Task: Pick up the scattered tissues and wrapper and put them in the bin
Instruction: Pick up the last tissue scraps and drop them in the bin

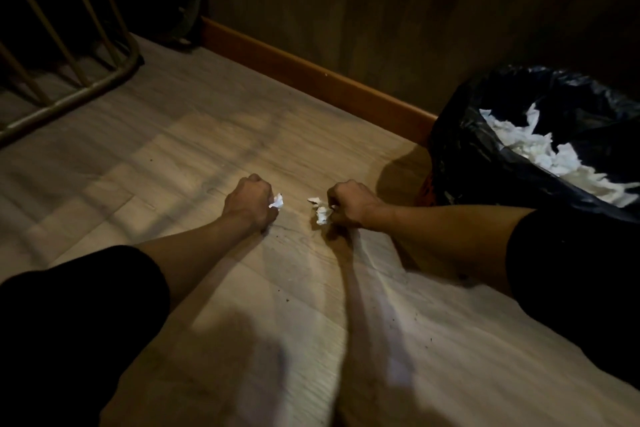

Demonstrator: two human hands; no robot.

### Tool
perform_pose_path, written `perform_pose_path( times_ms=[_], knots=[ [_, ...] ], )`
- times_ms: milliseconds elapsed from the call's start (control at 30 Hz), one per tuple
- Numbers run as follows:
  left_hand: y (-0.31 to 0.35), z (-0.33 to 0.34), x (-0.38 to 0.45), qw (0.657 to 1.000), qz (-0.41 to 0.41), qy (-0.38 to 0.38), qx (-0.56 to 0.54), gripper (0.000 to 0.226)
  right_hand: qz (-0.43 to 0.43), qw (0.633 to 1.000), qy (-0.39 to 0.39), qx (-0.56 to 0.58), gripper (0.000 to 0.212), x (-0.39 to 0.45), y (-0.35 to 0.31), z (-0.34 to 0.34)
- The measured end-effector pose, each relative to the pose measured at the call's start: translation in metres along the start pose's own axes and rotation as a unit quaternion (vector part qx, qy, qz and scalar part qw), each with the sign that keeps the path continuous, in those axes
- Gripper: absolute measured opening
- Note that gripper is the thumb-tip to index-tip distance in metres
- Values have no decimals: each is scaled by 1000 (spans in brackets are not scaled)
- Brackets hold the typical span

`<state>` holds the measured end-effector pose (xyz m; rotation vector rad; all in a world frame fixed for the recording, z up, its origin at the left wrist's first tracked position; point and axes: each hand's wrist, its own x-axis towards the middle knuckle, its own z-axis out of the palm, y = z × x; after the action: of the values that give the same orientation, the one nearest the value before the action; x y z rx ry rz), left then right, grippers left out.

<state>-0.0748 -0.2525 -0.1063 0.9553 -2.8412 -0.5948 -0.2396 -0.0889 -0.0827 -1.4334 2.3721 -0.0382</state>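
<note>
Here both fists sit low on the wooden floor [214,135]: left hand [250,200] curled tight around a tissue scrap [276,201], right hand [349,203] clamped on crumpled tissue [322,211]. Keep both squeezed, then swing right to the black-lined bin [485,163], releasing over its opening.

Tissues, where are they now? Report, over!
Left hand shut on a tissue scrap. Right hand shut on tissue bits. Bin at right, already holding tissues. Path clear.
</note>
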Motion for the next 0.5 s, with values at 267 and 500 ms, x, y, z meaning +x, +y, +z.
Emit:
perform_pose_path(
  times_ms=[267, 500],
  knots=[
    [60, -44, -3, 999, 53, -9, 2, 23, -45, 996, 59, -54, 25, -54, 8, -123],
    [159, -100, 6, 980, 91, 84, -157, 21, 17, 989, 143, -25, 20, -127, 40, -219]
  ],
)
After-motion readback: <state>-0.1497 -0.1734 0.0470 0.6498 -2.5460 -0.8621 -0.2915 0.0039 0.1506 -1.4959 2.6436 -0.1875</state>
